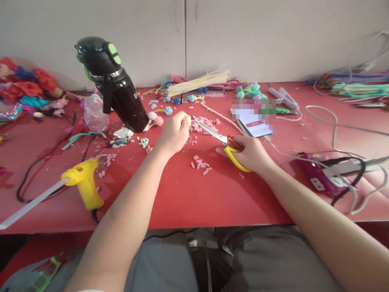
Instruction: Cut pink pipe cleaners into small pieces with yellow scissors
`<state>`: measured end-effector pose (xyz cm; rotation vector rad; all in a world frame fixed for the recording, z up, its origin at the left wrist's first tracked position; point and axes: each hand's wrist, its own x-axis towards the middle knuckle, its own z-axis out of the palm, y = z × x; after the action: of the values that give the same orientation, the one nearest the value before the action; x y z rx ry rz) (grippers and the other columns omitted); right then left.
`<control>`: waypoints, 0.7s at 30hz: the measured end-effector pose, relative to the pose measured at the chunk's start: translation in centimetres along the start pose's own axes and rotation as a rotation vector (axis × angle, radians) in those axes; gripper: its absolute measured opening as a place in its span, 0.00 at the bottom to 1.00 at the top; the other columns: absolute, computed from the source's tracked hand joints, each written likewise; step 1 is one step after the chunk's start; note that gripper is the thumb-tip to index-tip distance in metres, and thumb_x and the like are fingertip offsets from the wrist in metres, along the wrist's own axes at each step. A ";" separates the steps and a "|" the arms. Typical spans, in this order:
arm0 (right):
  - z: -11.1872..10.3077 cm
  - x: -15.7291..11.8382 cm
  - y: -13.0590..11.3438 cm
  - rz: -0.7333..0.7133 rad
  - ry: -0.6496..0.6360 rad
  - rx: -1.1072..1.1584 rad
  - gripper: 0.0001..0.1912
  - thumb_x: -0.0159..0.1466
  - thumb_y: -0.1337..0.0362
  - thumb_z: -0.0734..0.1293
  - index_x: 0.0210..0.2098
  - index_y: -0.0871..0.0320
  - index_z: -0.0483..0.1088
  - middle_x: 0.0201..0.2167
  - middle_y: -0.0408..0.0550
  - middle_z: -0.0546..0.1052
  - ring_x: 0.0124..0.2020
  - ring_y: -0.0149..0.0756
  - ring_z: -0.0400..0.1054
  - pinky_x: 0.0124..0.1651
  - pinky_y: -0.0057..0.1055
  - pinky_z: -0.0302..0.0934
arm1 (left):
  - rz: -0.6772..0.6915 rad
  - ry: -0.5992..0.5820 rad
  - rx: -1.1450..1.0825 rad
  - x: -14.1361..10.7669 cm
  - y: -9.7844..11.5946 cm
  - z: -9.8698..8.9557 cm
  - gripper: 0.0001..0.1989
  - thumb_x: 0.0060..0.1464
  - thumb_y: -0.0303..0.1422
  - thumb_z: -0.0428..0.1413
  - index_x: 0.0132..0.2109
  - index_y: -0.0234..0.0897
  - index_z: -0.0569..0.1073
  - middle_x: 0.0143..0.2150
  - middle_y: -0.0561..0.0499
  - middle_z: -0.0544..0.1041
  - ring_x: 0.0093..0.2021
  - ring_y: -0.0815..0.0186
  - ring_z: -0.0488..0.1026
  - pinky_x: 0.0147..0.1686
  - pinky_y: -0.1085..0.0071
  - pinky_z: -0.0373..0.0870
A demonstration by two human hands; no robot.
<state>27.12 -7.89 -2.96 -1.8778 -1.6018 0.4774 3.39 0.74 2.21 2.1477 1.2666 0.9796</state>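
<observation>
Scissors with yellow and orange handles (pixel 235 159) are gripped by my right hand (pixel 251 154), their blades pointing left and away from me. The blade tips are close to my left hand (pixel 174 132), which is closed in a pinch; whatever its fingertips hold is too small to make out. Short pink pieces (pixel 206 123) lie in a pile just behind the blades. A smaller group of pink pieces (pixel 200 163) rests on the red table (pixel 182 198) between my forearms.
At the left are a yellow glue gun (pixel 88 184), a black bottle (pixel 123 89) and a clear plastic bottle (pixel 95 115). Pipe cleaners (pixel 199 83) lie along the back. A phone (pixel 257 123) and a purple power strip (pixel 323 174) with cables sit at the right.
</observation>
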 end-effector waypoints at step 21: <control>-0.2 0.0 0.3 -0.047 -0.012 0.024 0.39 0.52 0.29 0.75 0.23 0.51 0.50 0.22 0.37 0.52 0.28 0.31 0.45 0.29 0.34 0.42 | 0.040 0.003 0.045 0.0 -0.4 0.0 0.21 0.74 0.29 0.48 0.29 0.43 0.56 0.26 0.53 0.65 0.29 0.63 0.63 0.34 0.63 0.57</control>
<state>27.46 -7.91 -3.04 -1.8190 -1.6364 0.4862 3.15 0.93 1.92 2.2148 1.2629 0.9803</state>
